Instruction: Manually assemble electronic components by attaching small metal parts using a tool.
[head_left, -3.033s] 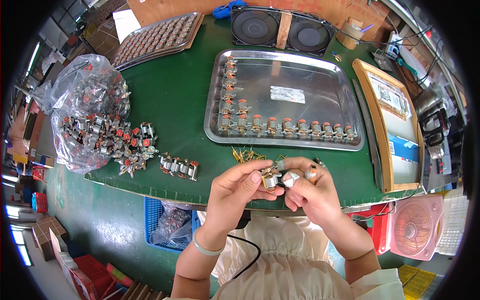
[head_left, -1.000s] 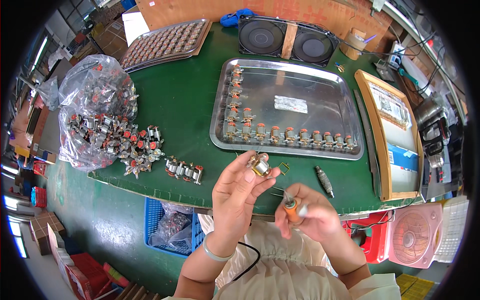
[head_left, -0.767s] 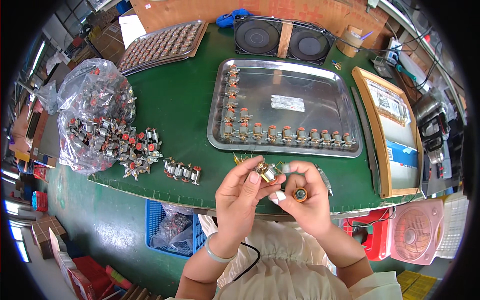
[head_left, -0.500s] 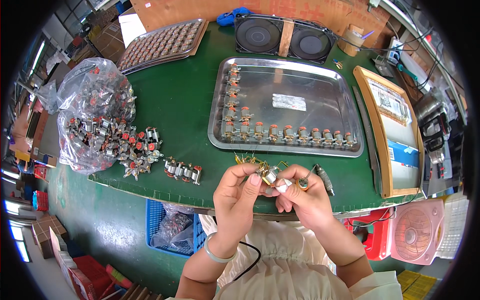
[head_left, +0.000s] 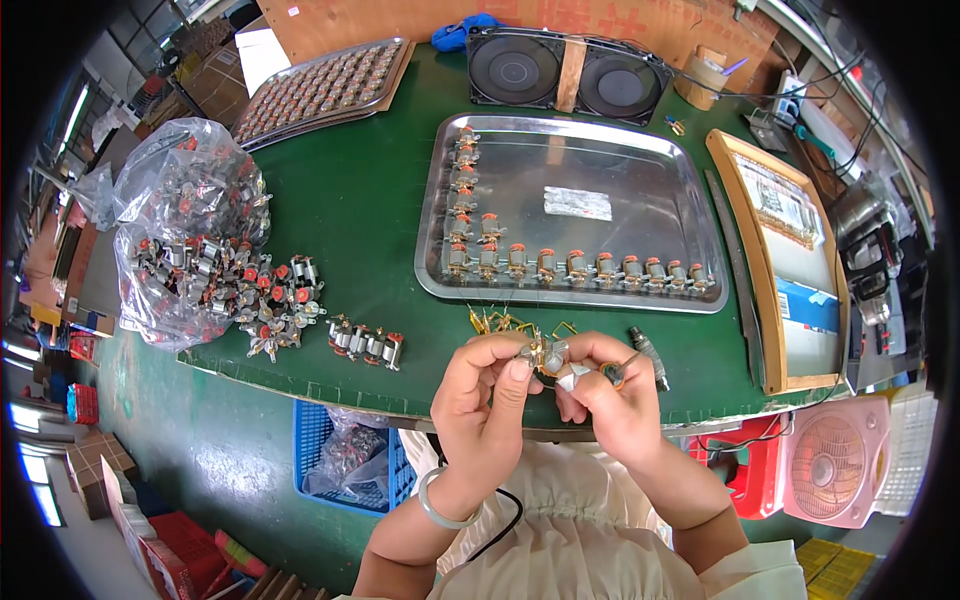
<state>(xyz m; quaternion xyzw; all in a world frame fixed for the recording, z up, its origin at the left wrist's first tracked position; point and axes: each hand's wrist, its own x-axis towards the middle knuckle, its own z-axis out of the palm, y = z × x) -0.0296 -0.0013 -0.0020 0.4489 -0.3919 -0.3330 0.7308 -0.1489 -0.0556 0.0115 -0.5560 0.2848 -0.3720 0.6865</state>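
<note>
Just past the green table's near edge, my left hand (head_left: pixel 486 400) pinches a small metal motor (head_left: pixel 545 354) with brass-coloured parts between thumb and forefinger. My right hand (head_left: pixel 622 408), with white wrapping on its thumb, is closed round a small tool (head_left: pixel 613 375) with an orange and dark end; its kind is unclear. The right fingertips meet the motor from the right. Thin brass-coloured strips (head_left: pixel 490 321) lie behind my hands. A steel tray (head_left: pixel 640 150) beyond them holds motors with red ends (head_left: pixel 547 263) along its left and near sides.
At left, a clear plastic bag (head_left: pixel 185 205) spills loose motors (head_left: pixel 275 300), with a short row of motors (head_left: pixel 366 343) beside it. A full tray (head_left: pixel 325 85) stands at the far left. Two black fans (head_left: pixel 515 72) sit at the back, a wood-framed panel (head_left: pixel 790 270) at right.
My hands have shifted slightly right and down. The motor has turned in my fingers, and the right fingertips have come closer round it. The tray and the loose motors have stayed put.
</note>
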